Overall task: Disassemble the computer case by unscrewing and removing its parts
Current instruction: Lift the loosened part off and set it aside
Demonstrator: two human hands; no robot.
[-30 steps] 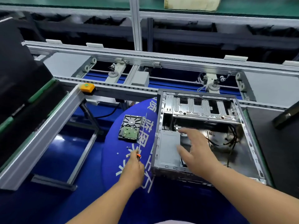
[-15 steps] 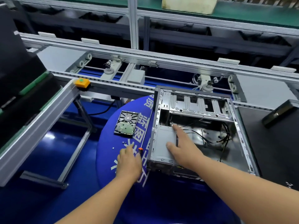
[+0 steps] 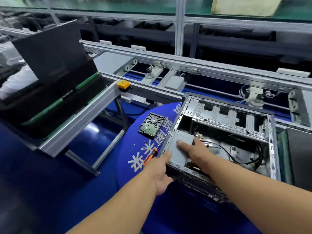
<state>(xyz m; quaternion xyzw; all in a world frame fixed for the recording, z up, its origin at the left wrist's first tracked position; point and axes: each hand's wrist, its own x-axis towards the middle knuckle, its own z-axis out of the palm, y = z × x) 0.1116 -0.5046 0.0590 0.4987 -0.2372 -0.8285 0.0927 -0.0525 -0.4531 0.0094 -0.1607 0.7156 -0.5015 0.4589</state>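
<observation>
Computer case (image 3: 224, 132): open-sided metal shell, lying on a round blue table (image 3: 135, 166) printed with white characters, hard against the conveyor frame (image 3: 168, 65) behind it
Grey box (image 3: 179, 149): sits inside the case at its near left corner
Right hand (image 3: 195, 153): reaches into the case, thumb laid flat on top of the grey box, fingers going down its far side; whether they curl round it cannot be told
Left hand (image 3: 160, 173): at the case's near left corner, thumb up on the rim, fingers wrapped under the edge, clamped on the case
Screwdriver (image 3: 150, 157): orange handle, lying on the table just beside the left hand, apart from it
Hard drive (image 3: 151, 124): circuit side up, on the table left of the case
Loose screws (image 3: 139, 143): small, scattered between drive and screwdriver
Black cables (image 3: 253, 157): loose inside the case, right half
</observation>
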